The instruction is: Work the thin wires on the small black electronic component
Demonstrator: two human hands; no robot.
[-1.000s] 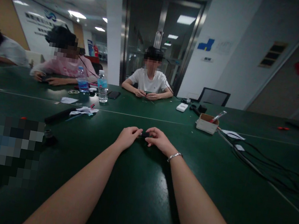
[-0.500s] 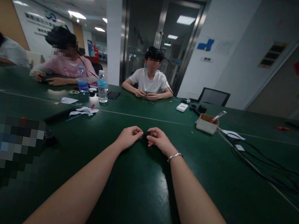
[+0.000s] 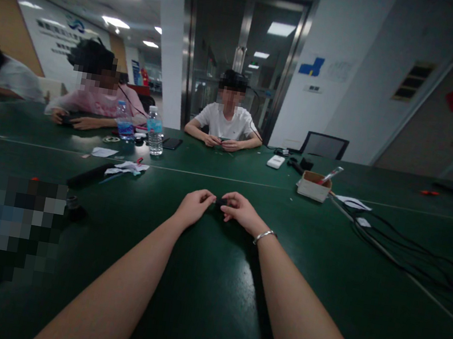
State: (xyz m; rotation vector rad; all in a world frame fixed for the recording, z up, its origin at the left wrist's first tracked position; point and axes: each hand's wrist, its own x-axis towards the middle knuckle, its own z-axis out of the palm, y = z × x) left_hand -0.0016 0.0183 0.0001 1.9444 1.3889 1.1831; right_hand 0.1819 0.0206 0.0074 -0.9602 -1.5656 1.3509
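Between my hands, just above the green table (image 3: 205, 293), is a small black object (image 3: 221, 202), too small and dark to name. My right hand (image 3: 240, 212), with a silver bracelet (image 3: 264, 236) at the wrist, pinches it from the right between thumb and fingers. From the left, the closed thumb and fingertips of my left hand (image 3: 195, 207) meet at its left end. A tiny light spot shows at those left fingertips; what they pinch I cannot make out.
Ahead left stand two water bottles (image 3: 155, 131), near crumpled paper (image 3: 129, 167) and a dark rod-like object (image 3: 90, 174). To the right are a small box (image 3: 314, 186) holding a pen-like item and black cables (image 3: 409, 246). Across the table sits a person in a white shirt (image 3: 226, 120).
My hands stay in nearly the same place. The black object appears slightly turned in my right fingers, with a little more gap at the left fingertips.
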